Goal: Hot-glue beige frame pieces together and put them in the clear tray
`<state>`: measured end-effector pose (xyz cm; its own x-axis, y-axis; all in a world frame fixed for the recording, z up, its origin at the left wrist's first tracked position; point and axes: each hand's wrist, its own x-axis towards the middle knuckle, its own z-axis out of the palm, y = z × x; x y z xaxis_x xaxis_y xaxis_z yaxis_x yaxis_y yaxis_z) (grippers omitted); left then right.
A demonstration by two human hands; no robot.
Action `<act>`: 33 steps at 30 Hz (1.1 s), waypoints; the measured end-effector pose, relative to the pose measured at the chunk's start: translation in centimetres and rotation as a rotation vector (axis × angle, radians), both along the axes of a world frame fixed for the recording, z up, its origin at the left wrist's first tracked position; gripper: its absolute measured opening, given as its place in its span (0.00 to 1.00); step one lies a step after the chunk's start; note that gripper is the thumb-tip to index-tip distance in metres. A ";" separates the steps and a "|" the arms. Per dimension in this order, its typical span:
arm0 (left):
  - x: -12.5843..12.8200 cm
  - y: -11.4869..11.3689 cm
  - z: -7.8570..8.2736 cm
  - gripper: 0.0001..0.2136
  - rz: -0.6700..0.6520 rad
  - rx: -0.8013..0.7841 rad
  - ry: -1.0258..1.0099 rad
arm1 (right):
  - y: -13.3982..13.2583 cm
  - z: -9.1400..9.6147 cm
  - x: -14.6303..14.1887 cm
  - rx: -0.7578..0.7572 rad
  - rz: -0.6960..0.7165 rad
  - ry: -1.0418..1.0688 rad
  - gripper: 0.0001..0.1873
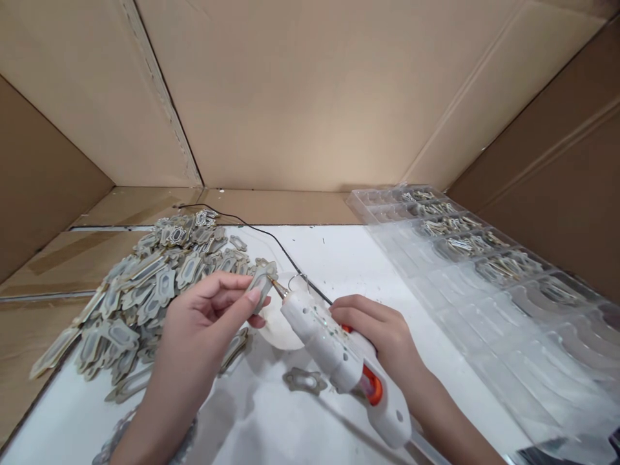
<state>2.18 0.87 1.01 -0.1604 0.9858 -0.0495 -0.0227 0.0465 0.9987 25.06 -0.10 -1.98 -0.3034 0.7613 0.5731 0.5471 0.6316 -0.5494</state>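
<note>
Between the thumb and fingers of my left hand (213,316) is a small grey frame-shaped piece (261,284) with an elongated opening. My right hand (382,329) is wrapped around the handle of a white glue gun (329,342) with orange parts. The gun's metal tip points left and meets, or nearly meets, the upper right part of the grey piece. Below the gun tip lies a round white disc (281,326), partly covered by gun and hand. One loose grey frame piece (305,381) rests on the white table below it.
A large heap of similar grey pieces (145,297) spreads over the left side. Along the right stands a clear compartment tray (455,323), several of its far sections holding small pieces. A black cord (261,229) runs back from the gun. Cardboard walls (310,97) enclose the white table (339,248).
</note>
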 end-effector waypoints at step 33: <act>-0.2 0.1 -0.6 0.19 0.055 0.049 0.146 | -0.1 -0.1 -0.1 -0.095 0.038 0.047 0.12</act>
